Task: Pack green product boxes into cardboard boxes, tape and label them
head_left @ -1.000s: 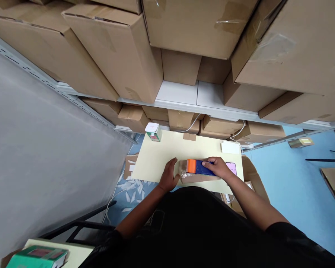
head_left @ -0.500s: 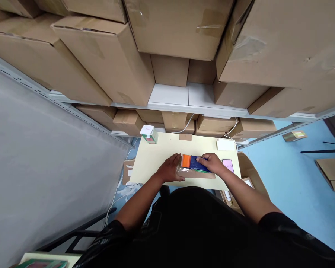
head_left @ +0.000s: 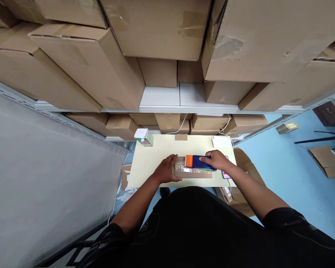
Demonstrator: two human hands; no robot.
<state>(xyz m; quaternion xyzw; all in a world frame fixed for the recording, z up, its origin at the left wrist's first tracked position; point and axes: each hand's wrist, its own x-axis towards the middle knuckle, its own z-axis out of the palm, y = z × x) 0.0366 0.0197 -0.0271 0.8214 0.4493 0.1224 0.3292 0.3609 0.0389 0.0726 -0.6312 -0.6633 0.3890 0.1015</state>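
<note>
A small flat cardboard box (head_left: 194, 175) lies on the pale yellow table (head_left: 156, 152), close to my body. Clear shiny tape (head_left: 181, 168) runs along its top. My left hand (head_left: 166, 169) grips the box's left end, thumb at the near edge and fingers at the far side. In my right hand (head_left: 217, 160) is a blue tape dispenser with an orange front (head_left: 197, 161), resting over the box's top with the orange end toward my left hand. The dispenser partly hides the box's far side.
A small green and white box (head_left: 144, 137) stands at the table's far left corner. At the far right lies a white box (head_left: 221, 142), with a cable behind it. A phone (head_left: 226, 174) is partly hidden by my right forearm. Shelves of large cartons (head_left: 162, 29) rise beyond the table.
My right hand has drawn the tape dispenser rightward along the box, and more shiny tape shows between it and my left hand. My left hand stays at the box's left end. The view has shifted slightly.
</note>
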